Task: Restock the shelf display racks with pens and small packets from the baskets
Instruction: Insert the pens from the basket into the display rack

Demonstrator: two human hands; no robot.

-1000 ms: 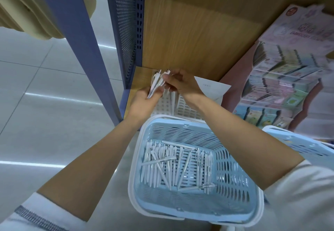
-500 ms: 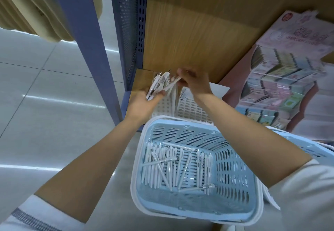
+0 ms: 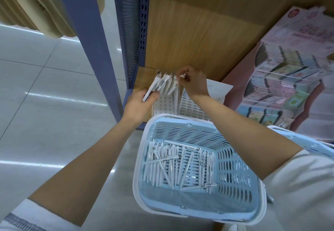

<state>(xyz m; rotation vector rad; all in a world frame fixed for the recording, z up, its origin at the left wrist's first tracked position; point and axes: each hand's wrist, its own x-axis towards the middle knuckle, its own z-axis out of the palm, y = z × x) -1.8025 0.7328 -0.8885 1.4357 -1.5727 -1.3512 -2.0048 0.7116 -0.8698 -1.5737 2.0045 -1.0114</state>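
My left hand [image 3: 140, 104] grips a small bunch of white pens [image 3: 155, 86] at the left end of the wooden shelf. My right hand [image 3: 193, 82] pinches the tip of one white pen [image 3: 181, 76] above a white perforated display rack [image 3: 166, 104]. A second white rack [image 3: 193, 106] stands just right of it, under my right wrist. Below, a light blue basket [image 3: 235, 185] holds several loose white pens [image 3: 169, 163] lying on its bottom.
A blue metal upright [image 3: 86, 40] and perforated side panel [image 3: 130, 31] bound the shelf on the left. A pink display of small packets [image 3: 282, 78] leans at the right. Another blue basket's rim [image 3: 307, 140] shows at the right, grey tiled floor at the left.
My right hand has drawn one pen away from the bunch and moved right over the rack. My left hand has shifted slightly left and down with the remaining pens.
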